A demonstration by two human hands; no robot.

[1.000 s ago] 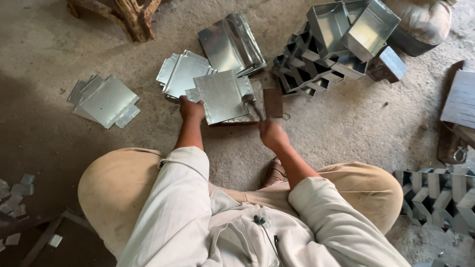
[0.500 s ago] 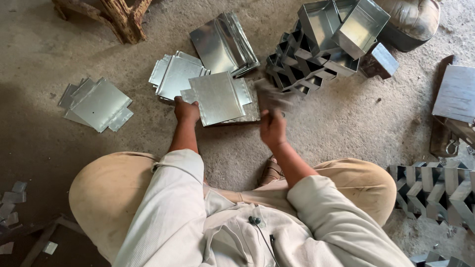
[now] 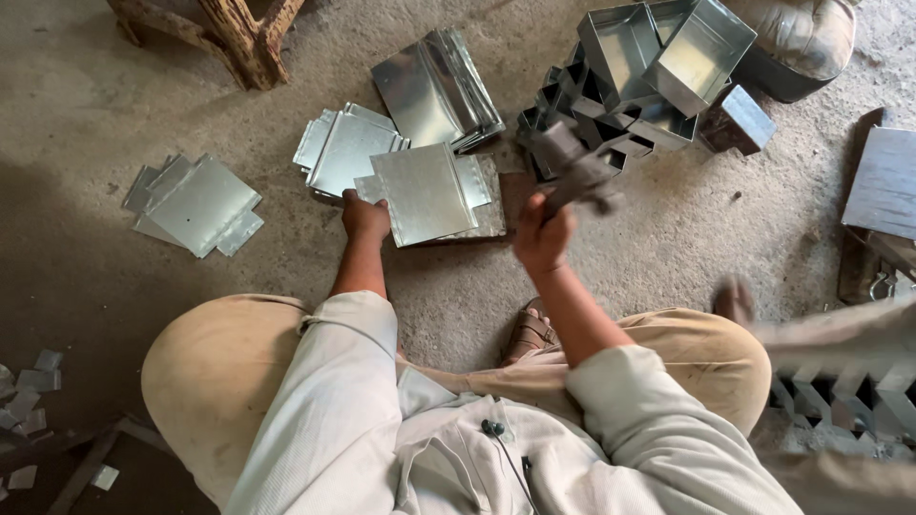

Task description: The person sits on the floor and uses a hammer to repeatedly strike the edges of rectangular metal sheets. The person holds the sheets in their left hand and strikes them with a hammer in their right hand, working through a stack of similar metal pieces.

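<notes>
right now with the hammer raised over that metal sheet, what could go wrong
The left hand presses the edge of the cut metal sheet, close to where the hammer in the right hand would likely land, so a stray blow might hit the fingers. The sheet's thin edges could cut that bare hand. The sheet rests on other loose pieces and might slip when struck.
</notes>
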